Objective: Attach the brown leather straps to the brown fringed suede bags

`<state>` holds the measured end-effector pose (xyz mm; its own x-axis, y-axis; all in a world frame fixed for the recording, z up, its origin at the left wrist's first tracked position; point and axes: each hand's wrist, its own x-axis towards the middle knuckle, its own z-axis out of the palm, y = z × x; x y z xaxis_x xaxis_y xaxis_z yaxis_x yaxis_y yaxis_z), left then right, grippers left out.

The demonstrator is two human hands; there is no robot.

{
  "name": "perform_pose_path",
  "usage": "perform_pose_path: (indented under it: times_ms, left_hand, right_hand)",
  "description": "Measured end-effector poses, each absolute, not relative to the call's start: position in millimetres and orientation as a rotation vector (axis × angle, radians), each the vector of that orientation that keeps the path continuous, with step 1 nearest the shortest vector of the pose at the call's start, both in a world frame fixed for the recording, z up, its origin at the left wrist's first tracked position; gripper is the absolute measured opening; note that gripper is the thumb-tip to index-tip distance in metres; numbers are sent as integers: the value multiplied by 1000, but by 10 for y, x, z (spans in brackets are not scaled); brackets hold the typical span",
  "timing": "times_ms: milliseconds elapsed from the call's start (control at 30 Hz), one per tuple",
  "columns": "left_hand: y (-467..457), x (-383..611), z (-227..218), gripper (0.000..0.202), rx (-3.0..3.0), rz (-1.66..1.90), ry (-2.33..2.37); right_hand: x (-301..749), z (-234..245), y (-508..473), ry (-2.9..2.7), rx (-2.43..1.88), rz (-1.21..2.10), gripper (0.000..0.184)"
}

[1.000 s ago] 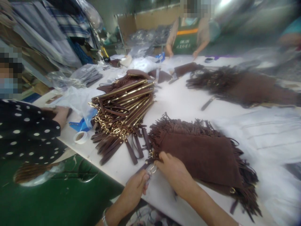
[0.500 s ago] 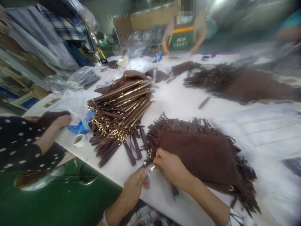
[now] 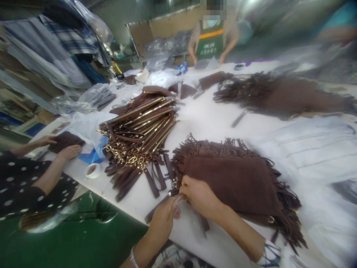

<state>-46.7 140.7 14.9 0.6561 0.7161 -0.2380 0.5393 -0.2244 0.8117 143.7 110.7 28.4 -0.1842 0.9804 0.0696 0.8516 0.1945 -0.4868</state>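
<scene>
Hands closer than a second ago: left hand [image 3: 162,219] nearly meets right hand [image 3: 197,194], metal clasp [image 3: 180,198] mostly hidden. Left fingers pinching clasp; right fingers bunched, can't tell on what. Fringed bag [image 3: 234,182] at 2 o'clock. Clasp handling looks mid-step.

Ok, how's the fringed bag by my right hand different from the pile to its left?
The bag lies with a broad, plain panel facing up; the pile is fanned, showing gold-edged strips. The bag shows a small gold ring at its near edge; the pile has many gold clips bunched at its near end. Both are dark brown and lie on the white table.
</scene>
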Motion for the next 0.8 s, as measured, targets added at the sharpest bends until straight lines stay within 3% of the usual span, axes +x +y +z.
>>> perform_pose_path:
  times_ms: [233, 467, 700, 800]
  left_hand:
    - [1456, -243, 51, 44, 1780, 270, 956]
    - [1476, -96, -65, 34, 1421, 353, 963]
    - [1477, -49, -13, 31, 985, 359, 1009]
    - [1488, -66, 57, 31, 749, 309, 996]
  right_hand:
    - [1470, 298, 990, -2014, -1619, 596, 13]
    - [1472, 241, 941, -1836, -1567, 667, 39]
    - [1183, 328, 553, -1475, -1722, 605, 31]
    - [850, 278, 214, -1136, -1717, 853, 28]
